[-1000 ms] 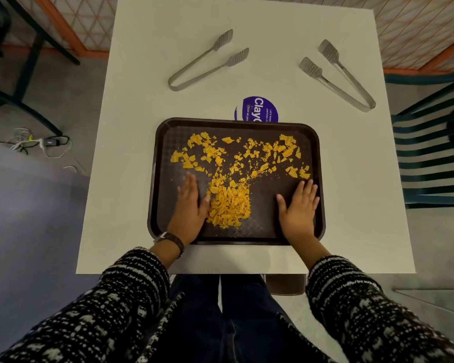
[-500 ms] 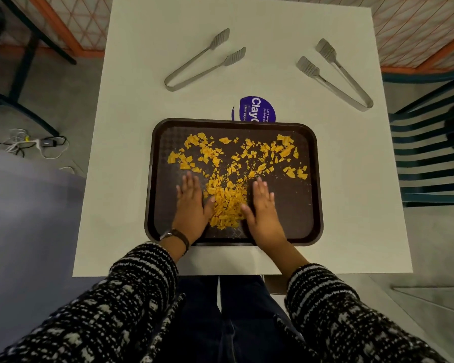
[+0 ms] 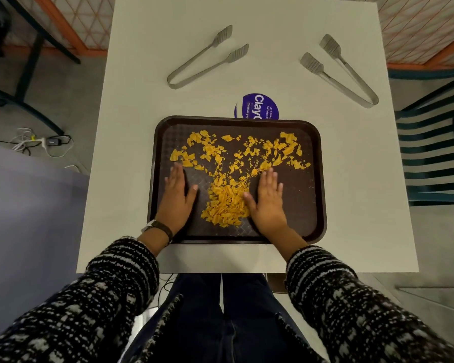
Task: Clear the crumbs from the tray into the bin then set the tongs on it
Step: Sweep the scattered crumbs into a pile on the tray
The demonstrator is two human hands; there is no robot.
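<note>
Crumbs lie mostly heaped near the front middle of the brown tray, which sits on the white table close to its near edge; none has left the tray, so the clearing looks barely begun, and no bin is in view. Left hand lies flat on the tray's left side, fingers straight, holding nothing, a little apart from the heap; right hand lies flat too, its thumb against the heap's right edge, gripping nothing. Farther back, loose orange flakes spread in a band across the tray's far half, yet to be gathered; beyond the rim a purple sticker shows. Farthest off, two metal tongs rest on the bare table, one pair to the left, the other pair to the right; neither is touched.
</note>
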